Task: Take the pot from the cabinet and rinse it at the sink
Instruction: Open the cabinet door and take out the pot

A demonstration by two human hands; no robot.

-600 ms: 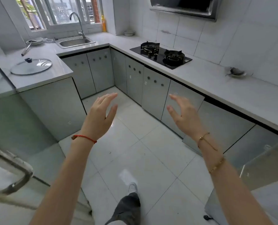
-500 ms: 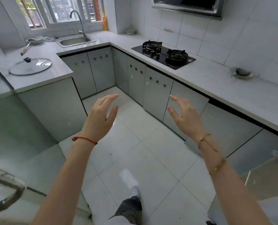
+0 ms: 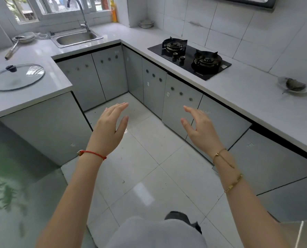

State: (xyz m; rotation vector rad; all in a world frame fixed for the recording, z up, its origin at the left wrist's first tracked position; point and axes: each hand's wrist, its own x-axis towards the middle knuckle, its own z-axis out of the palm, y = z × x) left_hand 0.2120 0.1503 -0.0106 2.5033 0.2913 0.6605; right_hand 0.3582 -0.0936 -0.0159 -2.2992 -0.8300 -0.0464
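My left hand (image 3: 109,129) and my right hand (image 3: 201,129) are raised in front of me over the tiled floor, fingers straight and spread, holding nothing. Grey cabinet doors (image 3: 181,102) run under the counter ahead and to the right, all closed. The steel sink (image 3: 76,38) with its tall tap (image 3: 81,11) sits at the far left corner under the window. No pot is in view.
A glass lid (image 3: 16,77) lies on the left counter, with a ladle (image 3: 13,49) and dishes behind it. A two-burner gas hob (image 3: 189,57) sits on the right counter, a small dish (image 3: 294,85) farther right. Stacked plates (image 3: 146,24) stand in the corner.
I have walked forward into the kitchen; the counters and cabinets are closer and the glass door at the left has dropped out of view. Both hands stay raised and open.
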